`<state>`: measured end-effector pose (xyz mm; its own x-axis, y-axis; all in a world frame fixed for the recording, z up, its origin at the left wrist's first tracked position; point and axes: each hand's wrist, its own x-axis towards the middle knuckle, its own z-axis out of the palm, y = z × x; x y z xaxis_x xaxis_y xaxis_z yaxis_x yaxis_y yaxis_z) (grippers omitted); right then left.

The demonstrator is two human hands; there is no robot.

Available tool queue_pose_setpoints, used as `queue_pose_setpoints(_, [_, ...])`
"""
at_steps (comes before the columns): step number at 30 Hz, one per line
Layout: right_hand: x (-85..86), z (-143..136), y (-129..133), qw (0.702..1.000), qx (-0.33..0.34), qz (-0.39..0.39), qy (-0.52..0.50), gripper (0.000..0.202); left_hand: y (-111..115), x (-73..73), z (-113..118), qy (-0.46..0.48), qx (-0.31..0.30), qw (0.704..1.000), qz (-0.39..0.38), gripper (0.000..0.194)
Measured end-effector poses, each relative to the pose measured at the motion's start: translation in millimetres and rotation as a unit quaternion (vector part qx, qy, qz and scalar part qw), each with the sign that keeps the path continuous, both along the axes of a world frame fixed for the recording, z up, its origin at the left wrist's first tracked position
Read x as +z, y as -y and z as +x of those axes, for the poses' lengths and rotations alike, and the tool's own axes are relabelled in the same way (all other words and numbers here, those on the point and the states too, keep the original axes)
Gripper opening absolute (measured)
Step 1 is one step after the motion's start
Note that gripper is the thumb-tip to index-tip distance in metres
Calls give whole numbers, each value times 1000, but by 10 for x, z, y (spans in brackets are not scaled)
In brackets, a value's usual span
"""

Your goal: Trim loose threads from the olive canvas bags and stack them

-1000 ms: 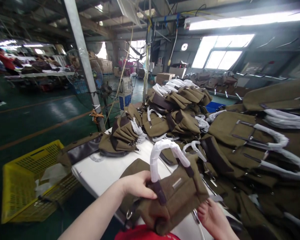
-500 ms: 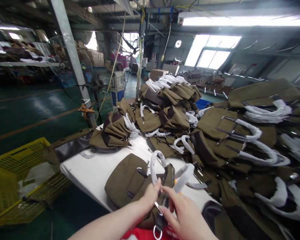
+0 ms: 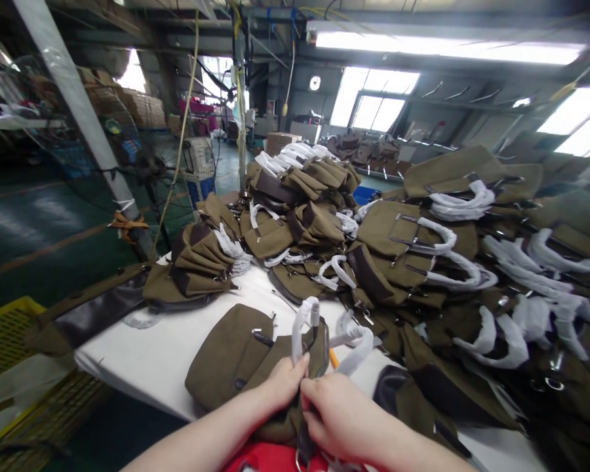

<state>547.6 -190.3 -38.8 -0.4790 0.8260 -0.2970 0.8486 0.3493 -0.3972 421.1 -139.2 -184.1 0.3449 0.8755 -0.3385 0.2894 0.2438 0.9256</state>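
Observation:
An olive fabric bag (image 3: pixel 226 354) lies on the white table right in front of me. Its two handles (image 3: pixel 302 321) are wrapped in whitish plastic and stand up above my hands. My left hand (image 3: pixel 286 381) is closed on the bag's top edge, by the foot of one handle. Close beside it, my right hand (image 3: pixel 337 410) has its fingers curled in and pinched at the same edge; what lies inside them is mostly hidden. A dark tab with a metal ring (image 3: pixel 301 460) hangs below the right hand. Something orange (image 3: pixel 333 358) shows behind the hands.
Many similar olive bags with wrapped handles are heaped (image 3: pixel 319 229) at the back and right of the white table (image 3: pixel 142 354). A yellow crate (image 3: pixel 10 321) stands at the lower left. A slanted metal post (image 3: pixel 88 131) and a fan (image 3: pixel 150 167) are beyond the table's left side.
My view has turned to the right. My right hand's fingers have closed in more tightly beside the left, now covering the metal clasp piece seen before.

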Motion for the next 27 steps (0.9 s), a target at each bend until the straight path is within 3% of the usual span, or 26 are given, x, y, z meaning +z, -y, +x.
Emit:
queue_pose_setpoints(8, [-3, 157, -158, 985, -8, -135, -105, 6, 77, 37, 85, -26, -35, 999, 16, 64])
queue_pose_setpoints(15, [-160, 418, -280, 990, -51, -18, -133, 9, 36, 121, 64, -62, -27, 998, 14, 72])
queue_pose_setpoints(21, [-378, 520, -631, 993, -116, -13, -35, 7, 28, 159, 83, -91, -52, 994, 32, 66])
queue_pose_setpoints(27, [-248, 392, -642, 995, -95, 3, -26, 8, -24, 211, -13, -91, 13, 993, 67, 60])
